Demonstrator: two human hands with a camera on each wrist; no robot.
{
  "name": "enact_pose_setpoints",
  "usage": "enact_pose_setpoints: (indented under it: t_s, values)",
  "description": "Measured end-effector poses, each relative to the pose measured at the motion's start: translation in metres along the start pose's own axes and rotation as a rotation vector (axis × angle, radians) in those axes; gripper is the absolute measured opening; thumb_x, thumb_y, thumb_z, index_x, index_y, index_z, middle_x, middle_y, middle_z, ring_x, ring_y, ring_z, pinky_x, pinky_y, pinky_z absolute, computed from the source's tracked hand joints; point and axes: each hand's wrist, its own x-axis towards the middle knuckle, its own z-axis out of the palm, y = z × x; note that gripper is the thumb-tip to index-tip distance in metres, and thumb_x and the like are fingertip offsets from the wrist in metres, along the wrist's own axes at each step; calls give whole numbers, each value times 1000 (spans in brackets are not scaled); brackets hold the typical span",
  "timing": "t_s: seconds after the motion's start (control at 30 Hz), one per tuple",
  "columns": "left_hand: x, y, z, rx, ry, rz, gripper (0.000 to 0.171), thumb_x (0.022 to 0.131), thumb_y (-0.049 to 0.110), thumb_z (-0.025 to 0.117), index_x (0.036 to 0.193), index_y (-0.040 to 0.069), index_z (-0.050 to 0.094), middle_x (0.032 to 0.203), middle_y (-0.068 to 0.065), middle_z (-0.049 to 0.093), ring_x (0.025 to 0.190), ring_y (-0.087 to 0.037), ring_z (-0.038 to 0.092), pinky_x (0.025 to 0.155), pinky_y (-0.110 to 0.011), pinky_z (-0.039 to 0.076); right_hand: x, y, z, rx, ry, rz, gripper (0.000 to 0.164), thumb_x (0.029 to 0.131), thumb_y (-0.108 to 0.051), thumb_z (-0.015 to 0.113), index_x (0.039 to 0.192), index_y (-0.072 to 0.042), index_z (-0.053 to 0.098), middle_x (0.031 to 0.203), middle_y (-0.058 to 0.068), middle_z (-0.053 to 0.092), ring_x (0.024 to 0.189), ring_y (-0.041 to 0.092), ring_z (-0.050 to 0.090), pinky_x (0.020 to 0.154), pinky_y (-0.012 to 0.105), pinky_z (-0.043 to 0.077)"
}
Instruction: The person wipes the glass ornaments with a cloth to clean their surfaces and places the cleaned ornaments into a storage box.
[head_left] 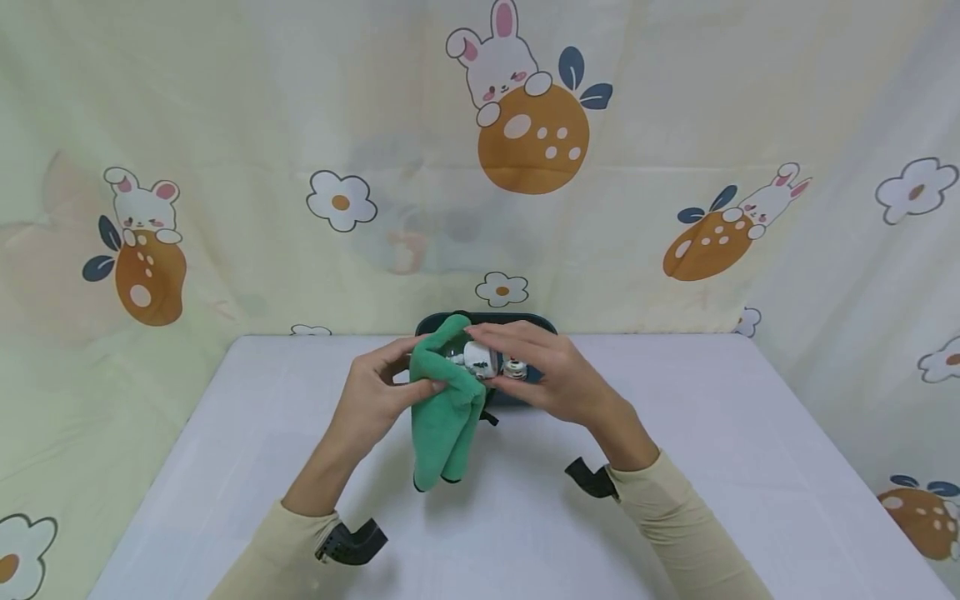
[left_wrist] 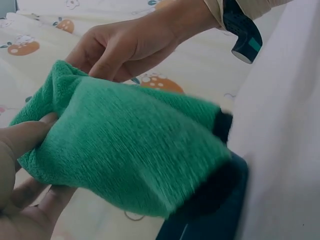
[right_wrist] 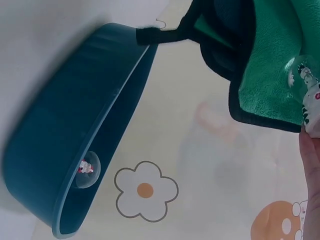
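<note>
A green cloth (head_left: 446, 425) with dark edging hangs from my left hand (head_left: 375, 392), which pinches it between thumb and fingers. My right hand (head_left: 562, 367) grips the white base of a small snow globe (head_left: 480, 358), its clear dome turned toward the cloth. In the right wrist view, the globe's dome (right_wrist: 299, 70) lies against the green fabric, with a white figure inside. The left wrist view shows the cloth (left_wrist: 120, 145) draped between both hands, hiding the globe there.
Behind the hands is a dark blue basin (right_wrist: 60, 115) on the white table (head_left: 300, 417). A second snow globe (right_wrist: 87, 170) sits inside it. The cloth's dark strap (right_wrist: 162, 35) reaches the basin's rim in the right wrist view. A printed curtain (head_left: 420, 233) stands at the back.
</note>
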Motion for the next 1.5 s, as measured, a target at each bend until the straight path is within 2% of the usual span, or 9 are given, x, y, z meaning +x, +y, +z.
enact_pose_setpoints:
  t_s: [0.13,0.27,0.43,0.57,0.77,0.93,1.23,1.33,1.5]
  values:
    - [-1,-1,0,16,-12,58,51,85,6,82,133,15,68,129,-3,66,114,-22,63,87,-33,62,-3,-1,2,-11,0,80,60,84,-11,84,138,-1,60,136,10,65,118,21,64,96,26,55]
    - [-1,0,0,38,-26,119,52,85,5,82,133,17,68,129,-1,65,116,-20,61,86,-34,62,-4,-2,4,54,13,141,59,81,-8,85,134,-1,61,130,11,66,108,19,70,90,29,60]
    - [-1,0,-1,74,-42,147,52,85,3,82,132,17,68,129,-1,65,113,-19,62,83,-33,63,-5,-2,6,105,4,194,57,82,-3,83,134,-1,59,126,11,68,102,20,73,85,34,62]
    - [-1,-1,0,113,-46,130,52,85,1,81,132,17,68,128,-1,65,105,-21,62,81,-31,63,-5,-3,9,117,10,250,57,84,-4,83,134,-3,57,125,10,67,100,18,72,85,32,62]
    - [-2,-2,1,162,0,57,52,86,5,81,135,16,67,129,-3,66,106,-21,64,84,-32,62,-1,-6,10,163,24,315,61,81,-8,86,135,-3,57,129,9,66,103,17,71,87,33,62]
    - [-2,-3,0,145,21,17,51,86,8,81,135,17,67,131,-4,66,108,-22,66,86,-34,61,-1,-5,7,239,16,315,65,81,4,82,140,-2,57,133,12,62,106,21,70,89,35,61]
    - [-2,0,3,100,-22,38,47,86,7,81,131,13,68,120,-4,70,106,-20,66,88,-34,60,0,-5,15,352,169,377,49,84,9,76,131,0,62,122,16,69,104,20,71,87,34,61]
    - [-2,1,4,77,-19,39,49,86,7,81,133,12,67,123,-4,69,109,-21,65,91,-36,59,1,-6,16,357,111,368,54,86,7,75,137,-2,59,132,13,65,116,21,66,93,34,59]
    - [-1,1,6,-16,3,11,52,86,7,81,135,11,65,133,-4,66,122,-24,62,98,-41,57,2,-7,18,360,-27,352,79,88,8,73,157,-10,39,150,9,49,139,23,47,105,36,52]
